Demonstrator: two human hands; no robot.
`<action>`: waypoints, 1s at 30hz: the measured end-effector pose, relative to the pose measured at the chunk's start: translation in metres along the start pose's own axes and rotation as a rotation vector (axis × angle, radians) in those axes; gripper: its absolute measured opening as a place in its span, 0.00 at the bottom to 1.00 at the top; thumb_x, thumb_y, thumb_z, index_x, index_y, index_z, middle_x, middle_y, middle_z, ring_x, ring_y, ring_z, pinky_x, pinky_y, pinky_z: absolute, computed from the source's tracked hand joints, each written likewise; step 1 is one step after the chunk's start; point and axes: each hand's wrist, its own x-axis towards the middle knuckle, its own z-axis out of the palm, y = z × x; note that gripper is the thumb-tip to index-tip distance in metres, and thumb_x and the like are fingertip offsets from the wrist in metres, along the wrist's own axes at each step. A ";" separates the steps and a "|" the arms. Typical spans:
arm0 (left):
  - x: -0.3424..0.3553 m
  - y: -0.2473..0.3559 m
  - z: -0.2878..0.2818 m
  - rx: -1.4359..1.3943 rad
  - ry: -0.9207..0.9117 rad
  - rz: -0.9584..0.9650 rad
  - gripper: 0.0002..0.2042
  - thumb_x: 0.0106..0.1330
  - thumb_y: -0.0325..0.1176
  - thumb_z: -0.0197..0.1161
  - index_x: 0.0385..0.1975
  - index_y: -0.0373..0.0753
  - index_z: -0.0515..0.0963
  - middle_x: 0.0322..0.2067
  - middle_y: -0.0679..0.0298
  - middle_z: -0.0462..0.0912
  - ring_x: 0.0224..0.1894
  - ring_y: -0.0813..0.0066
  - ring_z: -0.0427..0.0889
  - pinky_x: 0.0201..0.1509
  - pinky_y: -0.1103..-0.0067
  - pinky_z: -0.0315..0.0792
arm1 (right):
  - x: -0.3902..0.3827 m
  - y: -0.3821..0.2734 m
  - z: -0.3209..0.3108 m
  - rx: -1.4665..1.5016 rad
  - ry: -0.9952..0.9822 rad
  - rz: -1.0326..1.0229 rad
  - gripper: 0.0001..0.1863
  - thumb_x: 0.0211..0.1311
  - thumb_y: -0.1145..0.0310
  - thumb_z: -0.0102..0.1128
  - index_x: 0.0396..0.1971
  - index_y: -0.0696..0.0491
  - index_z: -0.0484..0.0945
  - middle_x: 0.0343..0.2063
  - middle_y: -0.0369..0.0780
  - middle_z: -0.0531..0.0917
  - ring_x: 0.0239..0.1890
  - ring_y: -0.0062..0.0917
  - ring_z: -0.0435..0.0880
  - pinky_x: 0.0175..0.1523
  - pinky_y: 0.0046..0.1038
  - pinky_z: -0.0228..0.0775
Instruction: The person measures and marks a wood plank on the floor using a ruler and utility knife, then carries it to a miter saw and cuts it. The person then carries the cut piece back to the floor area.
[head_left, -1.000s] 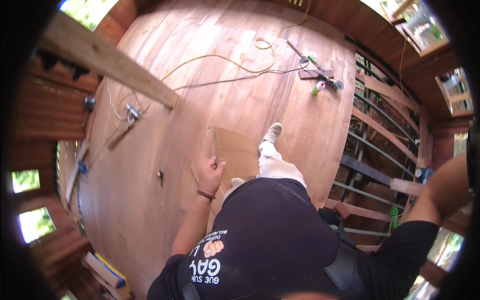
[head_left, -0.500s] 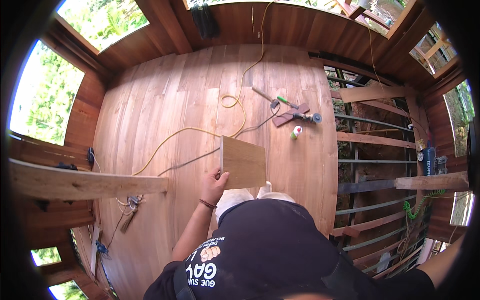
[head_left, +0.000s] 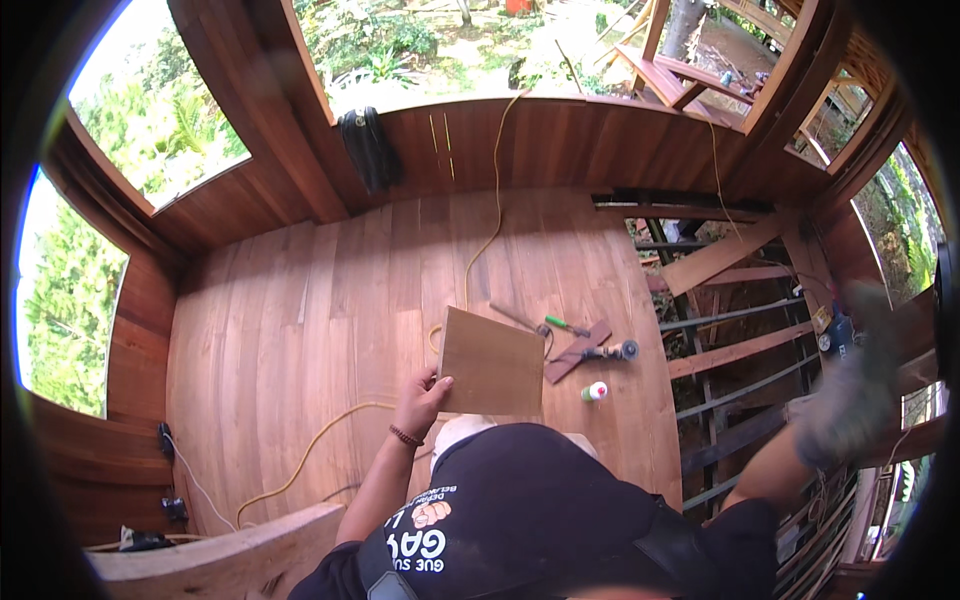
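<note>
My left hand (head_left: pixel 424 396) is closed round the lower left edge of a flat wooden board (head_left: pixel 492 362), thumb on its upper face. The board is tilted up in front of my waist, above the floor. At the far right my right arm reaches out, and my right hand (head_left: pixel 838 420) is a grey-green blur, perhaps gloved. Its fingers cannot be made out, nor whether it holds anything. Beyond the board on the floor lie an angle grinder (head_left: pixel 612 352), a reddish wood offcut (head_left: pixel 568 365), a green-handled tool (head_left: pixel 566 326) and a small white bottle (head_left: pixel 595 391) with a red tip.
Plank flooring (head_left: pixel 300 340) ends at the right, where open joists (head_left: pixel 740 358) with gaps between them begin. A loose plank (head_left: pixel 722 256) lies across them. A yellow cord (head_left: pixel 322 432) winds over the floor. A thick beam (head_left: pixel 230 550) crosses at lower left.
The view has tilted upward, showing more of the windows. My right arm has come up into view at the right, smeared by motion. My left hand keeps its hold on the board.
</note>
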 end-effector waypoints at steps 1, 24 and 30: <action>0.022 0.018 -0.012 -0.053 -0.046 0.027 0.16 0.71 0.28 0.61 0.56 0.27 0.78 0.46 0.61 0.86 0.45 0.79 0.84 0.51 0.80 0.78 | -0.050 0.048 0.012 -0.081 -0.079 0.466 0.29 0.76 0.60 0.55 0.70 0.53 0.60 0.68 0.43 0.70 0.68 0.32 0.72 0.74 0.48 0.56; 0.589 0.076 0.047 -0.150 -0.119 -0.306 0.16 0.70 0.24 0.59 0.56 0.31 0.75 0.49 0.63 0.84 0.49 0.77 0.82 0.56 0.78 0.75 | -0.435 0.534 0.199 0.087 0.094 2.009 0.16 0.68 0.62 0.68 0.49 0.56 0.86 0.43 0.32 0.86 0.46 0.18 0.81 0.55 0.26 0.73; 0.800 0.108 0.147 -0.141 -0.149 -0.304 0.13 0.69 0.25 0.59 0.53 0.34 0.78 0.47 0.65 0.84 0.49 0.78 0.80 0.57 0.78 0.73 | -0.382 0.738 0.140 0.182 -0.303 2.042 0.14 0.70 0.67 0.62 0.49 0.60 0.85 0.46 0.41 0.89 0.47 0.25 0.86 0.58 0.27 0.77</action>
